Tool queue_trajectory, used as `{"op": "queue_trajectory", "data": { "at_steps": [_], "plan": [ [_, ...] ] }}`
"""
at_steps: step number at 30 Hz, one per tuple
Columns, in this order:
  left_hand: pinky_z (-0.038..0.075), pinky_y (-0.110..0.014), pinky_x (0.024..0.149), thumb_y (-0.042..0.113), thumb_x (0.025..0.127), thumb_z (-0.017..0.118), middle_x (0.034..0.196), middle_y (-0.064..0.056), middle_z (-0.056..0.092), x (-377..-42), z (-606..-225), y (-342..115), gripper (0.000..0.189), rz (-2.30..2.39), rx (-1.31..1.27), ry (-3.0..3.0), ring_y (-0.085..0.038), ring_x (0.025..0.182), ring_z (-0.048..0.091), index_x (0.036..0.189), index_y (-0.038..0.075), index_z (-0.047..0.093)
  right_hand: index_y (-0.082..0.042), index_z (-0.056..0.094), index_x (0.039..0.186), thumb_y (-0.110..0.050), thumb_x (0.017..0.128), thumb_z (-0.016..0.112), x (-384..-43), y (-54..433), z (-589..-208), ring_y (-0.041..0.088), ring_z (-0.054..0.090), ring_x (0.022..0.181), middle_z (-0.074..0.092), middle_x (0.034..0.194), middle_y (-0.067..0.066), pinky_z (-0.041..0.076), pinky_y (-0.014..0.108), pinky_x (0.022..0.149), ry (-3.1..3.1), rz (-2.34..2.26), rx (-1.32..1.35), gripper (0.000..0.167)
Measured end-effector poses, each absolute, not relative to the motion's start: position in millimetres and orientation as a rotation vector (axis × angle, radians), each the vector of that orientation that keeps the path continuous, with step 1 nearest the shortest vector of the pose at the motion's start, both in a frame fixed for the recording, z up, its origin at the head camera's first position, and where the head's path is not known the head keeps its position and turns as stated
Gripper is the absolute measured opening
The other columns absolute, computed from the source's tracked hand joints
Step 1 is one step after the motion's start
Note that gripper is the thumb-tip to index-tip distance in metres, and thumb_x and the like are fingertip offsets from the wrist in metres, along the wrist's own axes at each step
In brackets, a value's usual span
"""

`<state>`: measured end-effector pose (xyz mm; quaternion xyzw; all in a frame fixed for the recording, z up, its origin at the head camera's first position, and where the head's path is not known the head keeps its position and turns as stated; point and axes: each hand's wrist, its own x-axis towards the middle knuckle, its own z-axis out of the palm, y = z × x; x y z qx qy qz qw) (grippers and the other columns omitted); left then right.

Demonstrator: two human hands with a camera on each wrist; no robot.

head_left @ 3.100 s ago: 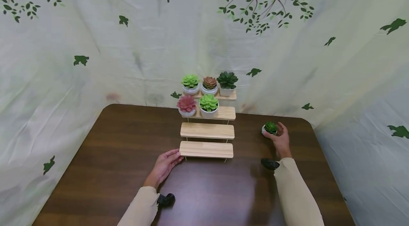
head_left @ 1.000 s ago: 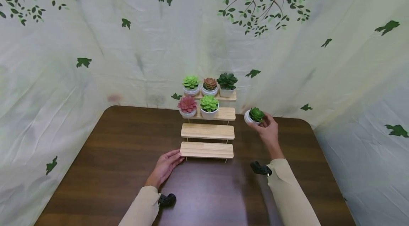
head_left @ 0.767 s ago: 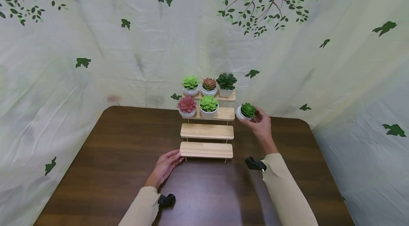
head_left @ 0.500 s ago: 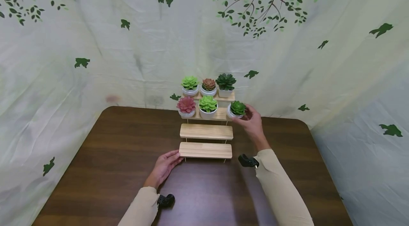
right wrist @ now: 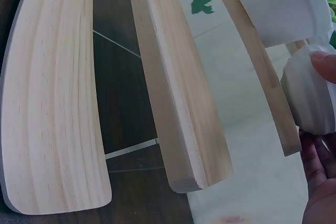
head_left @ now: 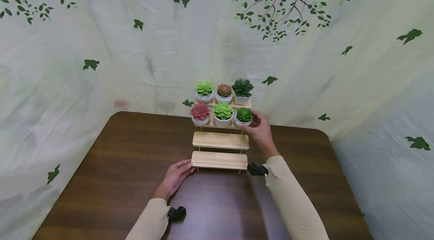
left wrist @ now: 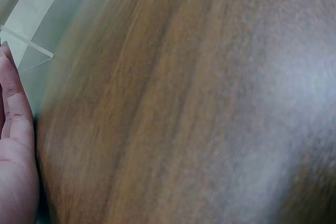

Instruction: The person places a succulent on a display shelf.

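At the right end of the second shelf from the top, my right hand [head_left: 260, 130] grips a small potted green succulent [head_left: 244, 115] by its white pot. In the right wrist view the thumb lies on the ribbed white pot [right wrist: 310, 90] and fingers curl beneath it, right at the shelf's end. A light green succulent [head_left: 223, 111] and a pink one [head_left: 200, 112] stand to its left. My left hand [head_left: 174, 179] touches the left end of the bottom shelf of the tiered wooden stand [head_left: 219, 160], its fingers nearly straight.
On the top shelf stand a light green succulent [head_left: 204, 88], a reddish-brown one [head_left: 224, 91] and a dark green one [head_left: 242, 88]. The third shelf [head_left: 220, 140] is bare wood. A leaf-printed curtain [head_left: 152, 63] hangs behind the brown table [head_left: 135, 145].
My right hand has carried the green succulent from the table's right side leftward to the right end of the second shelf. The left hand has stayed at the bottom shelf.
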<state>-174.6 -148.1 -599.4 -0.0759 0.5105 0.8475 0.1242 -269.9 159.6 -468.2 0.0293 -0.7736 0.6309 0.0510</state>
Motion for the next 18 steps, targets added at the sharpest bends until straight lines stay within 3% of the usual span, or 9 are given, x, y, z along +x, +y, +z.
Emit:
{"op": "queue_trajectory", "data": {
  "at_steps": [8,18],
  "plan": [
    [0.055,-0.024,0.083,-0.009,0.095,0.051,0.092,-0.005,0.069,-174,-594,-148,0.019,2.448,-0.276,1.488,-0.013,0.086,0.068,0.112,-0.01,0.059,0.0,0.048,0.136,-0.007,0.078,0.08,-272,160,-469,0.029,0.051,0.123,0.054,0.133,0.017,0.039,0.037,0.109,-2.392,1.914,0.102,0.067],
    [0.056,-0.026,0.083,-0.008,0.094,0.052,0.093,-0.006,0.07,-173,-598,-147,0.017,2.471,-0.275,1.48,-0.015,0.086,0.069,0.106,-0.004,0.063,-0.007,0.043,0.142,-0.021,0.079,0.081,-261,168,-469,0.029,0.049,0.126,0.048,0.14,0.012,0.041,0.043,0.107,-2.389,1.932,0.121,0.075]
  ]
}}
